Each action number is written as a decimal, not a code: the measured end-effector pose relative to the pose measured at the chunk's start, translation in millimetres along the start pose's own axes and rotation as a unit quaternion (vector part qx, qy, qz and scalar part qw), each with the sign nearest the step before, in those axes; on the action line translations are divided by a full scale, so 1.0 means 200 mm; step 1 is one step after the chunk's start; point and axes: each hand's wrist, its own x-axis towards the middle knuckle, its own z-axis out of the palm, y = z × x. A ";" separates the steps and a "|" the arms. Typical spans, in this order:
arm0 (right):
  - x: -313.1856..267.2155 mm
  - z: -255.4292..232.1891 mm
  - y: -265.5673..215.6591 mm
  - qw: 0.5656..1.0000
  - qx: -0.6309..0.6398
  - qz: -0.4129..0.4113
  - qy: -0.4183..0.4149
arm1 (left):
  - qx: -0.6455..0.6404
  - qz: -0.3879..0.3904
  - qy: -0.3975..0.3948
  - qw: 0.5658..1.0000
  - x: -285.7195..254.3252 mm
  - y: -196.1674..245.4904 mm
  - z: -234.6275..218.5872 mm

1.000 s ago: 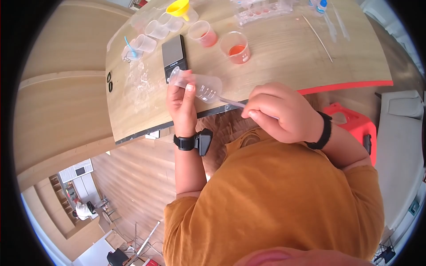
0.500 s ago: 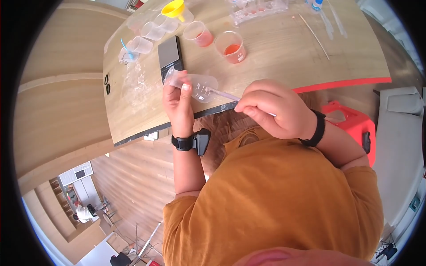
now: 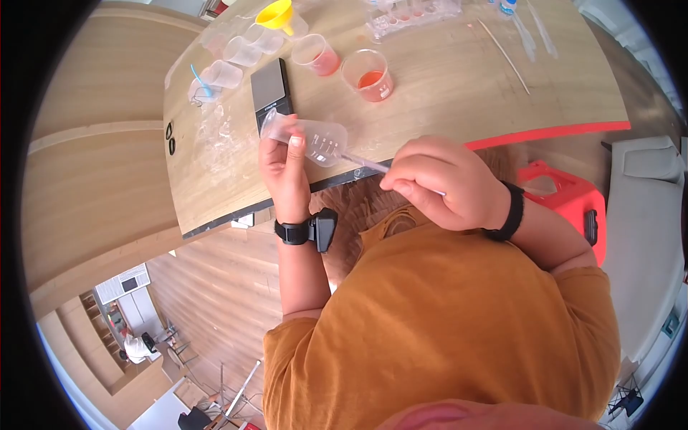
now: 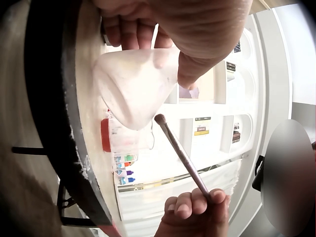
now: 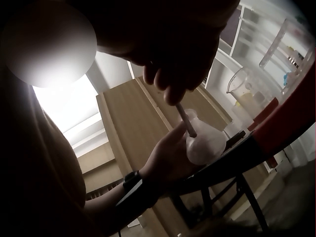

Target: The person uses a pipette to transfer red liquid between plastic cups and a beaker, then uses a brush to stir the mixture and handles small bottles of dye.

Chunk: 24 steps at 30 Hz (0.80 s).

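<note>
My left hand (image 3: 287, 165) grips a clear plastic conical flask (image 3: 326, 140) around its neck. The flask lies tilted in the air over the table's near edge, its printed base end towards my right hand, with white marks on its side. Between the fingers and thumb of my right hand (image 3: 448, 183) is a slim brush (image 4: 185, 158) with a greyish-purple handle. Its dark tip points at the flask's base and stands right beside it in the left wrist view. From the right wrist side, the brush overlaps the flask (image 5: 205, 143).
Beyond the hands stand two beakers with red liquid, a nearer beaker (image 3: 373, 79) and a farther one (image 3: 315, 56). A black scale (image 3: 271, 89) lies left of them. Several clear cups (image 3: 222, 74), a yellow funnel (image 3: 278, 14), a tube rack (image 3: 412, 18) and a thin stick (image 3: 505, 57) are farther out.
The brush tip overlapped the flask's side half a second ago; now it has drawn back to the base edge. The left hand keeps its grip. The whole view has shifted slightly.
</note>
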 end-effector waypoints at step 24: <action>-0.04 0.00 0.01 0.997 0.064 0.042 -0.007 | 0.001 -0.004 0.016 1.000 0.00 0.00 0.00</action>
